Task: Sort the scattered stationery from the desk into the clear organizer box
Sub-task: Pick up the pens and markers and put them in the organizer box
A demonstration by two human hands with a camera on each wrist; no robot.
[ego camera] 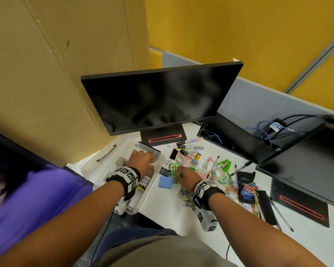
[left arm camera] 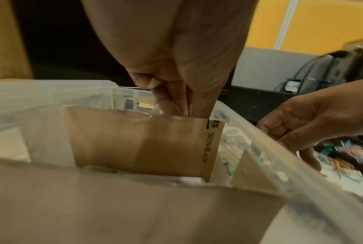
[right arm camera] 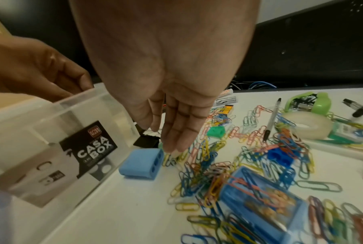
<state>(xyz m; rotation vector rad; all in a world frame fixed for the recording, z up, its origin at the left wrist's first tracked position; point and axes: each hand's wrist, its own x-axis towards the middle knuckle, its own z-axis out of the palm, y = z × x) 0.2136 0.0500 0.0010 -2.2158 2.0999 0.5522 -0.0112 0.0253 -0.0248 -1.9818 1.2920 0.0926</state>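
A: Where is the organizer box (ego camera: pixel 143 197)?

B: Left on the table (ego camera: pixel 162 212), its long axis running near to far. Paper clips (right arm camera: pixel 199 166) lie scattered right of it.

A: The left hand (ego camera: pixel 141 158)?

B: Inside the box at the far end, fingers (left arm camera: pixel 168 100) bunched down behind a cardboard divider (left arm camera: pixel 143 142); what they pinch, I cannot tell.

A: The right hand (ego camera: pixel 187 177)?

B: Fingers straight together, tips down on the clips beside a blue sharpener (right arm camera: pixel 143 163).
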